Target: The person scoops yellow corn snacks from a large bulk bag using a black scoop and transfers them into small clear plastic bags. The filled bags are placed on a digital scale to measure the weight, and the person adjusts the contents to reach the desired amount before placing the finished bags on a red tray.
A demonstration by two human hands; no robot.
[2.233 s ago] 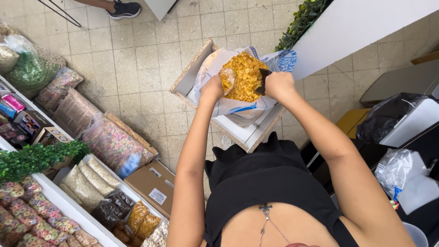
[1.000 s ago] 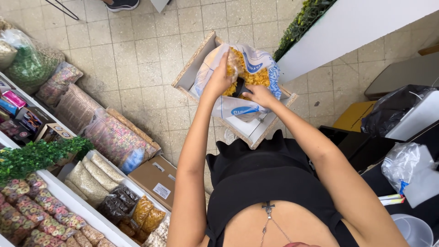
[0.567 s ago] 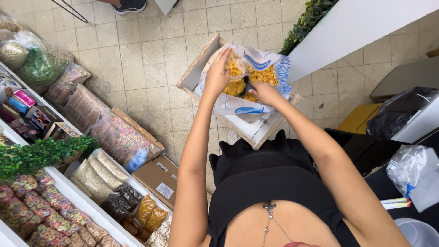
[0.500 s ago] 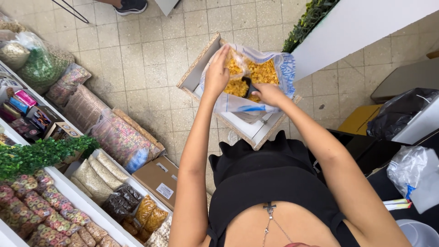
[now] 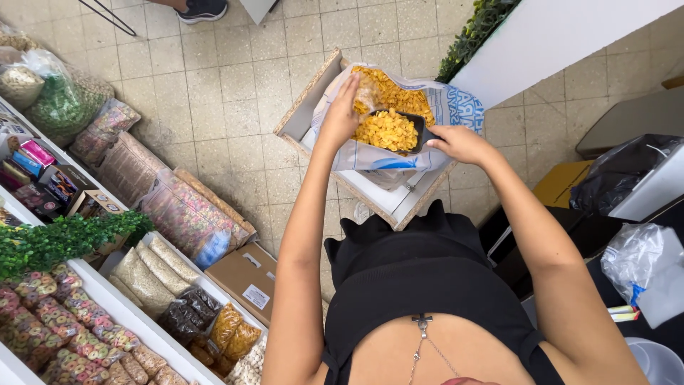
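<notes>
Yellow flakes [image 5: 388,130] in a black scoop [image 5: 410,128]; white bag [image 5: 399,153] with blue print; speckled beige floor tiles [image 5: 221,78].

This looks like a small bulk-food shop: clear plastic bags of cereals, grains and sweets [image 5: 171,214] fill the white display shelves [image 5: 135,317], with a brown cardboard box [image 5: 246,274] just beside them on the beige tiled floor [image 5: 235,78].

Large clear plastic sack of yellow corn flakes [image 5: 427,107] standing open in shallow chipboard-edged wooden crate [image 5: 313,107] on tiled floor [image 5: 235,78]. Black plastic scoop [image 5: 395,130], heaped with flakes, inside sack mouth. Left hand [image 5: 342,114] on sack's left rim; right hand [image 5: 462,144] at scoop's right end. White shelf of bagged dry goods [image 5: 149,271] far left. Cardboard box [image 5: 246,274] between shelf and crate. Green hedge [image 5: 474,32] behind sack.
</notes>
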